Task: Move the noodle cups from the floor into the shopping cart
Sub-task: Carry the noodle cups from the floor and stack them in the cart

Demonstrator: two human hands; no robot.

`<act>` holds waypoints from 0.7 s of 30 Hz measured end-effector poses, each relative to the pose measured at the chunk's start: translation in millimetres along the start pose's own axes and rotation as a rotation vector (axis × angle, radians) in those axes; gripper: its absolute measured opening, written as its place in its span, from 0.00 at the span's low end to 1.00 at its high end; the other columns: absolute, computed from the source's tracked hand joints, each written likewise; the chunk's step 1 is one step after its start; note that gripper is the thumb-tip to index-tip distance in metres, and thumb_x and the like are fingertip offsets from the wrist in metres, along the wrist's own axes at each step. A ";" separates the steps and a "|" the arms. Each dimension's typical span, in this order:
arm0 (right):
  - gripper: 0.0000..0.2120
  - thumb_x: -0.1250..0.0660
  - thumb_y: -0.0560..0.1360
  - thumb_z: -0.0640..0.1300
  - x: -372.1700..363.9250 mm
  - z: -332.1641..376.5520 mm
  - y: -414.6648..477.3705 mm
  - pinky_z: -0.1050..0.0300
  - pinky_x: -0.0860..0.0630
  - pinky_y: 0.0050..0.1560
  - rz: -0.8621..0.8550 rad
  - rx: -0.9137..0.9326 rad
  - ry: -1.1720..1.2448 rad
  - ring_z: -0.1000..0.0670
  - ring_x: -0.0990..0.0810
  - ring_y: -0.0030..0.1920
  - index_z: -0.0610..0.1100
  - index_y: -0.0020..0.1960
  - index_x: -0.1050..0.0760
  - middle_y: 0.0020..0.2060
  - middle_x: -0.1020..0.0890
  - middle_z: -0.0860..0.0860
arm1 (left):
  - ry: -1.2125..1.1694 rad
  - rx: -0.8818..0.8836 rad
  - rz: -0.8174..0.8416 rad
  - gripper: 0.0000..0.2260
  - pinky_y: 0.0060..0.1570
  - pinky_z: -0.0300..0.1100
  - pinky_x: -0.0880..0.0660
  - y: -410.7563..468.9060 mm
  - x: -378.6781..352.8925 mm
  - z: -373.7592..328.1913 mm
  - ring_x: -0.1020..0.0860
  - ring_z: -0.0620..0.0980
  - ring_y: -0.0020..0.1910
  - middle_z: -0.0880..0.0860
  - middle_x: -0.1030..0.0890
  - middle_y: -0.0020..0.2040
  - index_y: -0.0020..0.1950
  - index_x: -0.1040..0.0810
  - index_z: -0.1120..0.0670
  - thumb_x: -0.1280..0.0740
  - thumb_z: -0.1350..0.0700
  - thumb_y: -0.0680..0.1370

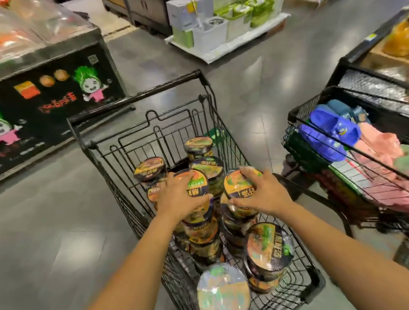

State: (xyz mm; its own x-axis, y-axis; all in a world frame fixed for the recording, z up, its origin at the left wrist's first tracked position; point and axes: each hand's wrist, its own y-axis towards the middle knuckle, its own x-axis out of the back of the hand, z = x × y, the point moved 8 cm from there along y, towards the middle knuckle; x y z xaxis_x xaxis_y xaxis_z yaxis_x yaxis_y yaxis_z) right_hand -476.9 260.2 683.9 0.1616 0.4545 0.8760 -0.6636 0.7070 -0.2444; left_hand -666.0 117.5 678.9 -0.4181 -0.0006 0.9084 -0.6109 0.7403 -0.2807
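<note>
Many noodle cups (270, 248) already stand stacked inside the shopping cart (99, 112), the left hand (182, 197) and right hand (267, 193) each with its grip closed on one more of them above the middle stacks, and no cup shows on the floor (54, 219), so little seems left.

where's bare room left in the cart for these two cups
Bare wire floor shows in the near right corner of the shopping cart, beside the nearest noodle cups, and in a strip along its left wall. The middle under the left hand and right hand is packed.
</note>
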 end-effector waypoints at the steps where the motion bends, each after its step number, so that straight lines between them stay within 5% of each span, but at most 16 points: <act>1: 0.47 0.35 0.59 0.78 -1.4 0.3 -0.1 0.47 0.27 0.62 -0.008 0.004 0.001 0.41 0.29 0.63 0.60 0.73 0.39 0.62 0.30 0.43 | 0.029 -0.009 0.007 0.41 0.71 0.56 0.43 0.0 -0.2 -0.4 0.44 0.64 0.74 0.60 0.44 0.77 0.77 0.41 0.41 0.37 0.26 0.68; 6: 0.49 0.37 0.57 0.80 -5.1 4.0 -7.0 0.46 0.26 0.60 -0.011 -0.002 0.007 0.41 0.29 0.62 0.61 0.74 0.41 0.62 0.32 0.44 | 0.047 0.028 0.077 0.42 0.72 0.57 0.44 -7.7 -7.0 14.3 0.46 0.64 0.75 0.61 0.44 0.77 0.77 0.42 0.40 0.41 0.23 0.67; 12: 0.39 0.41 0.67 0.75 -5.4 3.3 -13.4 0.46 0.27 0.60 0.021 0.007 0.004 0.39 0.29 0.63 0.62 0.74 0.42 0.63 0.33 0.42 | -0.046 0.069 0.015 0.46 0.71 0.57 0.41 -46.7 -10.0 27.6 0.44 0.65 0.74 0.60 0.43 0.77 0.76 0.41 0.39 0.41 0.20 0.62; 21: 0.36 0.39 0.70 0.72 -7.7 -0.2 -24.2 0.47 0.27 0.60 -0.005 0.065 0.094 0.38 0.28 0.61 0.59 0.74 0.38 0.62 0.32 0.42 | -0.020 0.027 0.008 0.41 0.72 0.59 0.44 -97.4 -27.3 -8.2 0.49 0.64 0.76 0.57 0.52 0.79 0.76 0.46 0.35 0.44 0.21 0.66</act>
State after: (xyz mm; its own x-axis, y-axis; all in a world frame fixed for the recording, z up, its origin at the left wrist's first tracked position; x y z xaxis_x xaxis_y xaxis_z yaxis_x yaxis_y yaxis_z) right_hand -461.9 239.6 683.0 0.2306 0.5021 0.8335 -0.7084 0.6739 -0.2099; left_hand -589.6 50.9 684.0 -0.4359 -0.0084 0.9000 -0.6255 0.7218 -0.2962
